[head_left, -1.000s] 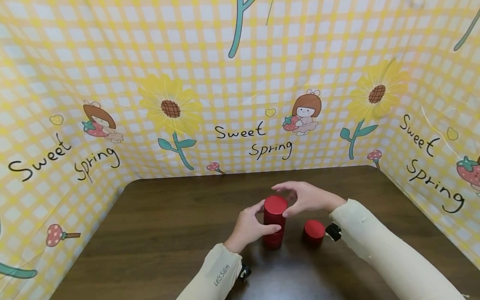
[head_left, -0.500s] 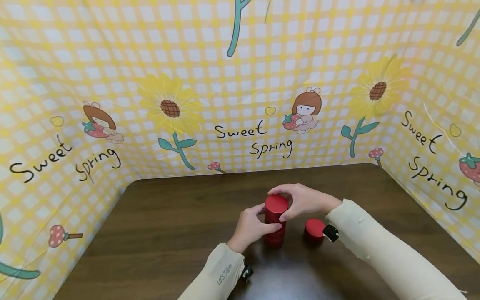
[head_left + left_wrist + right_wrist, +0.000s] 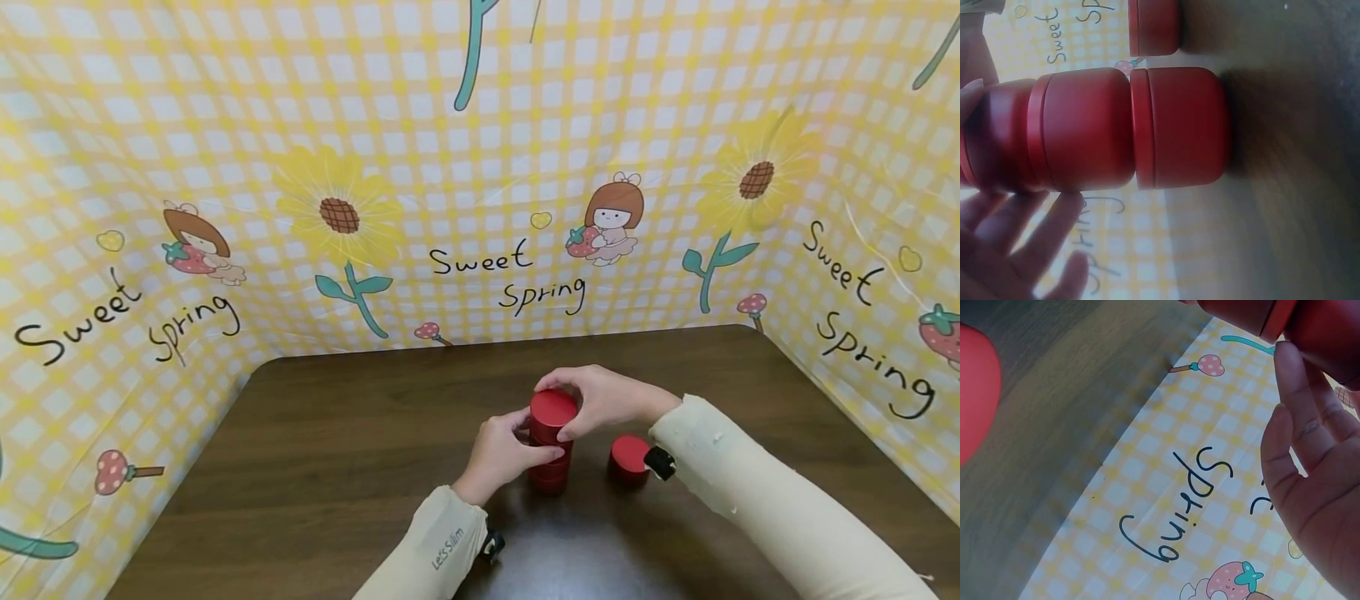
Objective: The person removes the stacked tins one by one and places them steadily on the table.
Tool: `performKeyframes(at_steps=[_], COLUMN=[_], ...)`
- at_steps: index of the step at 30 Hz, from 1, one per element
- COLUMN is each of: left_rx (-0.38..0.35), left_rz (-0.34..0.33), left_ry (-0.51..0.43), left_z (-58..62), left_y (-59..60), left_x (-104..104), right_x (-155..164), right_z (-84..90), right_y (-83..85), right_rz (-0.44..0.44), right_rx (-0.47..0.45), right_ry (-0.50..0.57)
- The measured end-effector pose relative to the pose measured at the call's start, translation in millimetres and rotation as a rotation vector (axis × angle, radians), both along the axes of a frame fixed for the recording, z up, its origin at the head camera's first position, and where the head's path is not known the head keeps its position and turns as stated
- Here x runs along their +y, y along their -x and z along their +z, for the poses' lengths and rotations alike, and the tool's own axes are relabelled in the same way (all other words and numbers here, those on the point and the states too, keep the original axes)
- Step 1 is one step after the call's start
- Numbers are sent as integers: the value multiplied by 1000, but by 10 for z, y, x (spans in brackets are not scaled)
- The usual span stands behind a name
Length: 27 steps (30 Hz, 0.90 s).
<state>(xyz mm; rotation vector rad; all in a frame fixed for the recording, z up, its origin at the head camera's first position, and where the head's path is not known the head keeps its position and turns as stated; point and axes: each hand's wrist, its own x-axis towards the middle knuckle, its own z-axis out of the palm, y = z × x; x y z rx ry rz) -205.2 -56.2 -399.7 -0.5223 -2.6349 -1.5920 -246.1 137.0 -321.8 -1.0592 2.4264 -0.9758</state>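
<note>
Three round red canisters stand stacked upright on the table, their seams showing as bands in the left wrist view. The top canister [image 3: 553,409] lies between the thumb and fingers of my right hand [image 3: 611,400]. My left hand [image 3: 498,454] wraps the stack lower down, thumb across the front and fingers behind, at the middle canister [image 3: 1085,128]. Beneath it the bottom canister [image 3: 1185,128] rests on the wood. In the right wrist view, my right fingers [image 3: 1294,381] reach up against the red side.
A fourth red canister [image 3: 628,460] stands alone on the dark wooden table [image 3: 337,467], right of the stack and close to the right wrist's black camera [image 3: 660,463]. A yellow checked cloth [image 3: 450,192] with printed flowers encloses the back and sides.
My right thumb and fingers have come in from a looser spread to hold the top canister. My left hand keeps its place around the stack, and the lone canister stays put.
</note>
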Motion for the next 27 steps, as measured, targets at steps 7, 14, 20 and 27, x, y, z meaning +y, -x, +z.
performKeyframes(at_steps=[7,14,20,27], left_rx=[-2,24,84,75], left_rz=[5,2,14,25], left_ry=[19,44,87,108], left_z=[7,-4,9,14], left_y=[-3,-5,-3,-13], left_x=[2,-1,-2,-4], right_x=[27,59,108,224], right_z=[18,-25,-44,-47], right_y=[4,-4,-29,-64], right_rz=[20,33,12,-33], right_rx=[40,79,157,188], right_ry=[-9,25,44,34])
